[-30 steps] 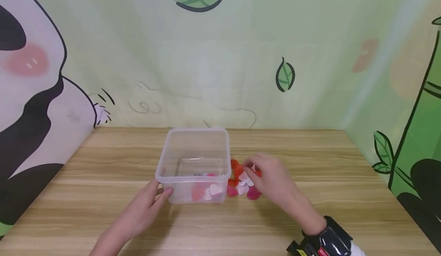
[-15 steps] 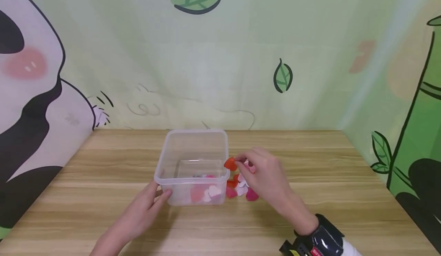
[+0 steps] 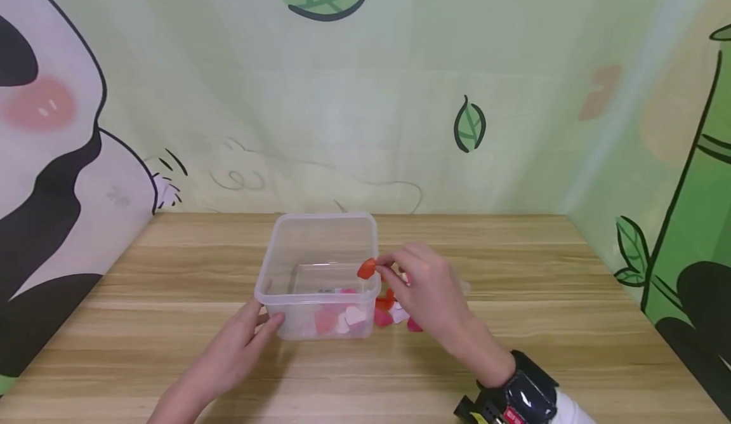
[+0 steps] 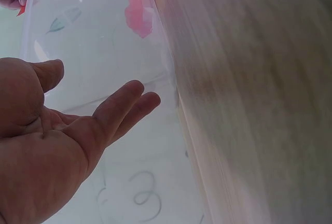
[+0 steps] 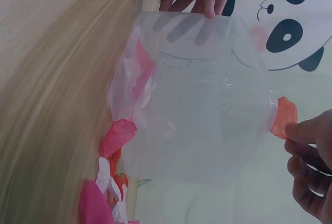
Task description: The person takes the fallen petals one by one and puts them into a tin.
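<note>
A clear plastic box point(image 3: 316, 299) without a lid stands on the wooden table, with several pink and white artificial petals point(image 3: 327, 319) in its bottom. My left hand point(image 3: 237, 341) rests against its left side, the fingers fairly straight and spread, as the left wrist view shows. Between thumb and forefinger, my right hand point(image 3: 429, 291) pinches an orange-red petal point(image 3: 367, 268) at the box's right rim. In the right wrist view this petal point(image 5: 284, 117) shows beside the box's opening. Below the right hand, partly hidden by it, lies a small pile of loose petals point(image 3: 383, 317) in red, white and pink.
The tabletop point(image 3: 200, 265) meets a pale green backdrop point(image 3: 400, 81) printed with leaves and a panda. A black device point(image 3: 522, 395) is strapped on the right wrist.
My right hand has picked the orange-red petal up from the pile and carried it left to the box's rim. The left hand and the box have stayed in place.
</note>
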Available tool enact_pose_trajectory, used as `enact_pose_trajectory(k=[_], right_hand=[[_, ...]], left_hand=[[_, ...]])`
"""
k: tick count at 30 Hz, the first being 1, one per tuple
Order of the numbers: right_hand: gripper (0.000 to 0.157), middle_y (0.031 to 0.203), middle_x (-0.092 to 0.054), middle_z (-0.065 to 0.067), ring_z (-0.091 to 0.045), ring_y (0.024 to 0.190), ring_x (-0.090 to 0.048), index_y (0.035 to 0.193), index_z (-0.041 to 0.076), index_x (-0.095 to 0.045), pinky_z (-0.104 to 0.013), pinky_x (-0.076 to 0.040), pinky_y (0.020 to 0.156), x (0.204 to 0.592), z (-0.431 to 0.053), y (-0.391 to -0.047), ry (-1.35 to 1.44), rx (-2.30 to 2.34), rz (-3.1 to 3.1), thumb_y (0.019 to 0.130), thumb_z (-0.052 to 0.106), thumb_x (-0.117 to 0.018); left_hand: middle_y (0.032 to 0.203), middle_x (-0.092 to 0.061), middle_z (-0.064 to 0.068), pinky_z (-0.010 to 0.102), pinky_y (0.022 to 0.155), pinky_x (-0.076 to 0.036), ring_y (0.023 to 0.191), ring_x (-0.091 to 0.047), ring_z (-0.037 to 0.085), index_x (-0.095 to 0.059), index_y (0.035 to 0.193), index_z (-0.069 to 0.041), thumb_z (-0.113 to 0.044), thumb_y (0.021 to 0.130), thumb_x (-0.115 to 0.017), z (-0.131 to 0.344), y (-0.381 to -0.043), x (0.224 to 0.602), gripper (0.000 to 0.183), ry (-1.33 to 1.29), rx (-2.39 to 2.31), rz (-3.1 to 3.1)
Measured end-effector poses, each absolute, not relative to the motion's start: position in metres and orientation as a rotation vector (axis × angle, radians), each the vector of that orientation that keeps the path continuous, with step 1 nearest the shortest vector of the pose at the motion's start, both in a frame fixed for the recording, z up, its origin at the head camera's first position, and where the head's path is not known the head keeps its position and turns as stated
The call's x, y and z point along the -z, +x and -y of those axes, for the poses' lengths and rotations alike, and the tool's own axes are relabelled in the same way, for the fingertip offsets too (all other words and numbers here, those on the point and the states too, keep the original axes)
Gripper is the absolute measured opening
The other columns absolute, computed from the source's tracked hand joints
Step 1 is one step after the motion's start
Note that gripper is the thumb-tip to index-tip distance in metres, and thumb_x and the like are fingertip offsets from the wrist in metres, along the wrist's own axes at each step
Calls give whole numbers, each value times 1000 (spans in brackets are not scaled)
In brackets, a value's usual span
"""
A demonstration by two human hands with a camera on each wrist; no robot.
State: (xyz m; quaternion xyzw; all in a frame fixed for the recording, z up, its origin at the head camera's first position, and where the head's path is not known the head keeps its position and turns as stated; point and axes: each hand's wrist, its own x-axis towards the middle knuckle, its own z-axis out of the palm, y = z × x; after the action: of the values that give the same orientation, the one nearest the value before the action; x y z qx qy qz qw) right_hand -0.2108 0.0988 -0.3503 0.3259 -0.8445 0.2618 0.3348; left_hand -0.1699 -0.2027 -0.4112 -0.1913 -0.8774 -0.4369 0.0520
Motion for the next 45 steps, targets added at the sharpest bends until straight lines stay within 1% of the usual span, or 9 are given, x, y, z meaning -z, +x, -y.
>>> enact_pose_trajectory(k=[7,14,21,29,31,35,40,43,45], right_hand=[[18,90,-68,4,-10,84,-64,93,10,-77,-13,-50,76,355,-96,-213,981,-678,2146,78,8,-85],[21,95,-68,4,-10,88,-65,96,9,-76,-13,-51,78,359,-104,-213,936,-707,2195,77,5,-85],[21,95,-67,6,-8,85,-64,98,11,-75,-11,-51,73,363,-117,-213,851,-690,2325,79,5,-83],[17,82,-66,8,-8,75,-62,85,15,-74,-16,-50,64,370,-125,-215,754,-514,2612,77,4,-84],[18,81,-66,9,-7,73,-61,84,15,-74,-15,-49,63,372,-127,-214,733,-470,2685,76,4,-85],[16,79,-65,6,-9,71,-59,84,14,-74,-19,-49,62,375,-131,-213,716,-345,2806,76,5,-84],[14,69,-58,12,-8,61,-51,78,19,-70,-22,-43,57,379,-133,-214,744,-192,2923,78,12,-83],[16,64,-53,15,-6,59,-48,75,21,-68,-24,-38,60,383,-134,-214,776,-161,2979,79,15,-83],[16,64,-52,17,-6,60,-48,75,22,-68,-24,-38,62,386,-134,-214,799,-183,3016,79,16,-83]], left_hand=[[146,-38,18,35,94,-49,119,-56,37,-20,156,-15,-13,104,-51,202,-169,410,61,-603,1332,2652],[145,-39,20,35,94,-49,117,-57,37,-20,156,-14,-12,104,-51,201,-169,410,60,-596,1319,2661],[145,-40,18,35,94,-49,120,-55,37,-23,155,-14,-15,104,-52,202,-170,411,58,-579,1323,2674],[145,-40,17,37,92,-50,119,-56,37,-24,155,-15,-18,105,-52,203,-169,411,58,-560,1329,2695],[145,-40,17,36,92,-51,119,-56,37,-24,155,-15,-18,105,-52,202,-168,410,58,-562,1339,2692],[145,-40,18,35,91,-51,119,-56,38,-25,154,-14,-16,105,-51,203,-169,411,56,-582,1366,2673],[145,-40,17,35,92,-50,119,-55,38,-24,155,-14,-17,105,-51,203,-171,412,57,-591,1360,2671],[145,-39,17,36,93,-50,120,-55,38,-23,155,-14,-18,105,-50,204,-171,412,57,-579,1349,2688],[145,-39,18,37,93,-50,120,-55,38,-23,155,-15,-19,105,-50,204,-171,412,57,-571,1353,2693]])
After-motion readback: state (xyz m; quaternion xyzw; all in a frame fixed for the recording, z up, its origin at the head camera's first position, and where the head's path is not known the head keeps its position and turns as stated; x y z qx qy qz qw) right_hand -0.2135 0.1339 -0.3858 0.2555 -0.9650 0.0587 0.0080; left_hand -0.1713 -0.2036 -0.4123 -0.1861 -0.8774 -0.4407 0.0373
